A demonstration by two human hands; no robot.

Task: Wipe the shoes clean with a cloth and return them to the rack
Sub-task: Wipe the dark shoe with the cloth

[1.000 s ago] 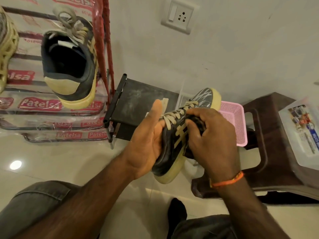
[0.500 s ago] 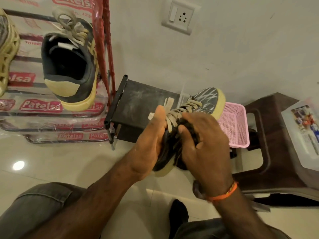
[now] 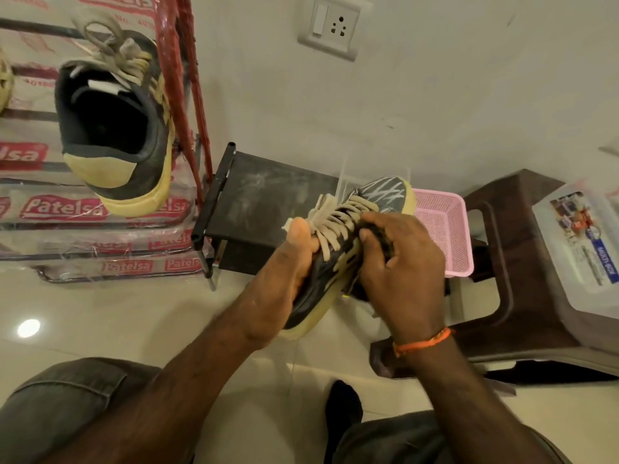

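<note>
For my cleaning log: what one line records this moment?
step: wiping | left hand: holds sneaker | right hand: presses dark cloth on its side | matching sneaker: on rack

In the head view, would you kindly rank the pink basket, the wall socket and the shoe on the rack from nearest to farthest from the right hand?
From the right hand:
1. Pink basket, just beyond it, to its right.
2. Wall socket, up on the wall.
3. Shoe on the rack, far left, heel toward the camera.
</note>
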